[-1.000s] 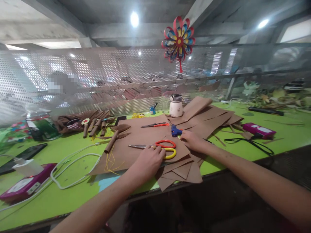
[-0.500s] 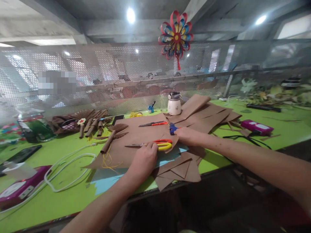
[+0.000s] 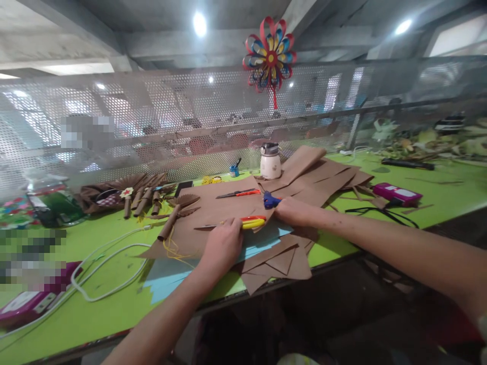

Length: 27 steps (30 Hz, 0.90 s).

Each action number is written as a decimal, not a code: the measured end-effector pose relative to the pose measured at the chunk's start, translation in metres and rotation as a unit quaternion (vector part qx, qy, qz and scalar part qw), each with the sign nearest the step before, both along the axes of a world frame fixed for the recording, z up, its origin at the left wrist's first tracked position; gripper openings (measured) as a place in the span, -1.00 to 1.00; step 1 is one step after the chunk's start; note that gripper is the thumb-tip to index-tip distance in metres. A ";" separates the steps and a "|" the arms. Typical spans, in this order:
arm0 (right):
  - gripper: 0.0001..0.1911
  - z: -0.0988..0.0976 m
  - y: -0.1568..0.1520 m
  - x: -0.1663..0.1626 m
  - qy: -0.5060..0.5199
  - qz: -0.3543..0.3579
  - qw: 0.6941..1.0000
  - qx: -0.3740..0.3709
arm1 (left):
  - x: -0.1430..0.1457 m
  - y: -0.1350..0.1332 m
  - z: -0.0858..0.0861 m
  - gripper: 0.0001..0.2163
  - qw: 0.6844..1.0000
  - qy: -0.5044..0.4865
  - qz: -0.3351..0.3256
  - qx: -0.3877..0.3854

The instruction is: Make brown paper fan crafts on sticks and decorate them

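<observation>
The left hand [image 3: 224,241] lies over the middle of a pair of scissors [image 3: 249,223] with red and yellow handles; its fingers are bent, but I cannot tell whether they grip the scissors or the paper beneath. The blades point left and the handles show to the right of the hand. The scissors are on a large brown paper sheet [image 3: 228,206] in the middle of the green table [image 3: 87,324].

The right hand [image 3: 292,211] is at the right edge of that sheet, against the handle end of a blue glue gun [image 3: 271,201]. Its fingers are hidden, so I cannot tell whether it grasps the gun.

Light-blue paper [image 3: 167,285] shows under the near edge of the sheet, and folded brown pieces [image 3: 279,262] lie near the table's front edge. On the sheet's far part rests a slim tool [image 3: 239,193] with an orange handle; on its left part lies a brown paper tube [image 3: 169,224] with a pleated top, yellow threads [image 3: 175,249] beside it.

Farther left are more paper tubes [image 3: 142,202]. A white bottle [image 3: 270,166] with a grey lid stands upright at the far side, next to overlapping brown sheets [image 3: 327,177] on the right. A purple power strip [image 3: 397,194] sits at the far right.
</observation>
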State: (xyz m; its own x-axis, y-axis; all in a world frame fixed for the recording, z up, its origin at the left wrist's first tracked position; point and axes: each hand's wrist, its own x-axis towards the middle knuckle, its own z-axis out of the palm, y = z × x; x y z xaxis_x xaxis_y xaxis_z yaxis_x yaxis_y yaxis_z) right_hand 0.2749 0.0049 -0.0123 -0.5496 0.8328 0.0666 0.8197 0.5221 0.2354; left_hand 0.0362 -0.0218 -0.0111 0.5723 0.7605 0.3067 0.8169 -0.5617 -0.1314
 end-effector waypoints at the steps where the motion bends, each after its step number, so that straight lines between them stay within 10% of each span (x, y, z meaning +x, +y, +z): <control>1: -0.78 -0.001 -0.001 0.001 -0.020 0.000 1.000 0.014 | 0.000 0.000 0.000 -0.83 1.000 -0.004 0.000 0.002; 15: -0.85 -0.005 -0.095 0.007 -0.042 0.074 0.995 0.047 | 0.001 0.001 0.000 -0.79 1.000 -0.021 0.018 -0.012; 27: -0.79 0.014 -0.112 0.037 0.087 0.076 0.991 0.065 | -0.001 -0.002 -0.001 -0.83 1.000 -0.022 0.005 -0.001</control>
